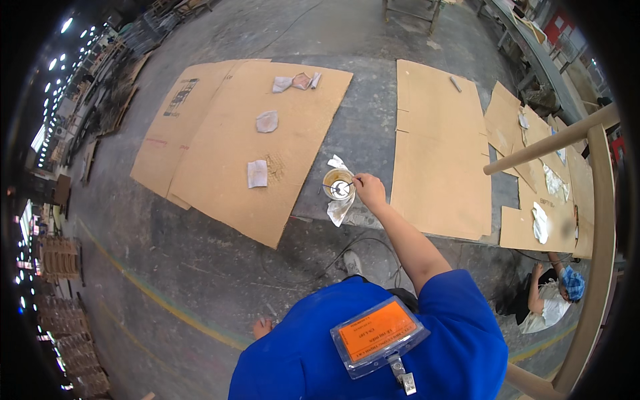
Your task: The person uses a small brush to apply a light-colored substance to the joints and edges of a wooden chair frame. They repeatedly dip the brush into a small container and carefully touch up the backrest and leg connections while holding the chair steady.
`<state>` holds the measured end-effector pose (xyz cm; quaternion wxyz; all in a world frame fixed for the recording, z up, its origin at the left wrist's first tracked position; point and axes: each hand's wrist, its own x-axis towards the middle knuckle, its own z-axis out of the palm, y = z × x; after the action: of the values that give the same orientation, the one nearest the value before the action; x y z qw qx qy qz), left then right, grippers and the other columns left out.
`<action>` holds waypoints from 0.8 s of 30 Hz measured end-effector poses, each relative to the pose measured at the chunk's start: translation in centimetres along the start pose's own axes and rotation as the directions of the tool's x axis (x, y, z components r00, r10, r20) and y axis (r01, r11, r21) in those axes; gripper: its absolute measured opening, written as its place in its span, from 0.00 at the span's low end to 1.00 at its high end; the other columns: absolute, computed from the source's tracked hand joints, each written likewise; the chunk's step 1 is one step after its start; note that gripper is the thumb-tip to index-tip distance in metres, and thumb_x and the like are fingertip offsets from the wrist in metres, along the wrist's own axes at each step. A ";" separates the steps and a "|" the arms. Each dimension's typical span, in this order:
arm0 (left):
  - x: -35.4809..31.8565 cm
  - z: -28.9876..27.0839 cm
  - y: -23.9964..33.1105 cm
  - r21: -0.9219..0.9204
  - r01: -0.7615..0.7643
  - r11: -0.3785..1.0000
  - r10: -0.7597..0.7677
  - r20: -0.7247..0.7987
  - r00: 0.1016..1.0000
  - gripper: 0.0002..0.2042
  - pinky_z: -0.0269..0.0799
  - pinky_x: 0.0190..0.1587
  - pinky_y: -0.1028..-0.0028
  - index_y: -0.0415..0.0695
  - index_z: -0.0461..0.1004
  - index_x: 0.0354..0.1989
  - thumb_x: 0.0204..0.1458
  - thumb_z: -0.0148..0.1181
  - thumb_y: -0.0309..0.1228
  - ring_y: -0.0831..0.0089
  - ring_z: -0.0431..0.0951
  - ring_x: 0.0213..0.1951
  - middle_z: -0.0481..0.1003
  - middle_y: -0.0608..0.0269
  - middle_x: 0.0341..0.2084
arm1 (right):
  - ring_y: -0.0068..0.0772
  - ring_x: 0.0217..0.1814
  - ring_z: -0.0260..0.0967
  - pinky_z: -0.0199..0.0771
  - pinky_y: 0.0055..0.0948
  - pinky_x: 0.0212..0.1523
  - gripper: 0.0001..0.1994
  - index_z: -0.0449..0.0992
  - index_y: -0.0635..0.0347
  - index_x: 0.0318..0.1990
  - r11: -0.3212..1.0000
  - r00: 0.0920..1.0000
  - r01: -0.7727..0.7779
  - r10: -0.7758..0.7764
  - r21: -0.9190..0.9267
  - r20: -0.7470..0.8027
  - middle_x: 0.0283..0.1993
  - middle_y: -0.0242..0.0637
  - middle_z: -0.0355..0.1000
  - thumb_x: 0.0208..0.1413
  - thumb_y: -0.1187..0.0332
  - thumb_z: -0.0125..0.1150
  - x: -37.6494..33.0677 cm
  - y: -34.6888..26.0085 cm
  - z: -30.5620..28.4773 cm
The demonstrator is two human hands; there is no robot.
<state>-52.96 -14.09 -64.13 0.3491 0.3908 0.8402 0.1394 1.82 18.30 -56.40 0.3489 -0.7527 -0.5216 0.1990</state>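
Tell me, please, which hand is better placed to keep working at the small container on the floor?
The right hand: it is stretched out to the container, apparently gripping a thin tool there. The left hand hangs low, far away.

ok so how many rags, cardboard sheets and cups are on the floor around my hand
crumpled white rags: about 9, the far right ones hard to separate
flat brown cardboard sheets: about 5, some overlapping
small round cup of brown liquid, right hand at its rim: 1
total: about 15
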 end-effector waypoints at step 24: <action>-8.2 3.0 -8.6 -0.004 0.306 0.952 -0.306 -0.072 0.949 0.18 0.77 0.39 0.54 0.36 0.81 0.40 0.56 0.65 0.42 0.53 0.84 0.35 0.81 0.43 0.31 | 0.49 0.43 0.80 0.79 0.48 0.41 0.05 0.81 0.53 0.35 0.701 0.805 0.590 -0.471 -0.401 0.361 0.38 0.41 0.78 0.55 0.65 0.64 2.6 -2.1 9.0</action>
<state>-52.03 -25.99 -66.72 0.3346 0.2518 0.9032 0.0945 -4.49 23.99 -60.77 0.1237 -0.6036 -0.7869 0.0351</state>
